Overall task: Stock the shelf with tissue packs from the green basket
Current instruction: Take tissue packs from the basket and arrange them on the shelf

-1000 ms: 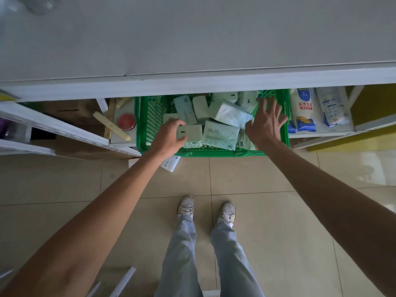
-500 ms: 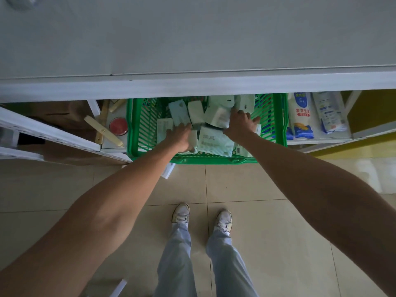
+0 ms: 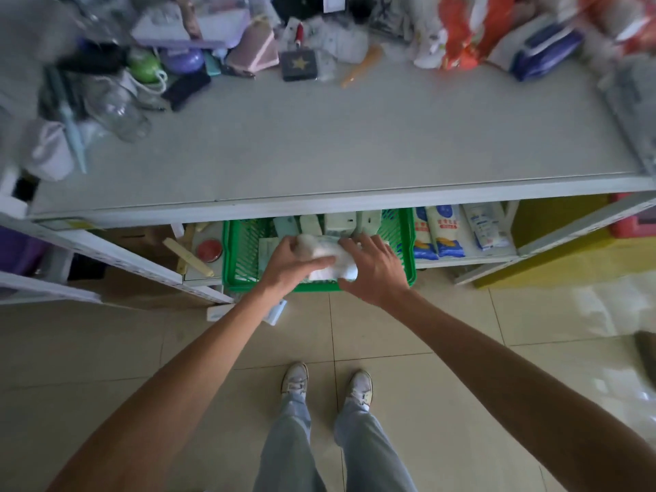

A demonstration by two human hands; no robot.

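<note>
The green basket (image 3: 245,257) stands on the floor, tucked under the grey shelf (image 3: 319,147). Several pale green tissue packs (image 3: 340,221) stand at its back, partly hidden by the shelf's front edge. Above the basket's front half, my left hand (image 3: 287,264) and my right hand (image 3: 372,271) grip a whitish bundle of tissue packs (image 3: 330,257) from either side, blurred by motion. How many packs are in the bundle I cannot tell.
The shelf's back holds clutter: glass jars (image 3: 117,108), a purple box (image 3: 198,26), red-orange bags (image 3: 472,26). Blue-white bags (image 3: 440,232) lie on the low shelf right of the basket, a red-lidded tub (image 3: 209,250) to the left. A pale pack (image 3: 275,312) lies on the tiled floor.
Both hands closed on tissue packs in the basket and lifted them together toward its front. My head tilted up, so the shelf top and its clutter came into view.
</note>
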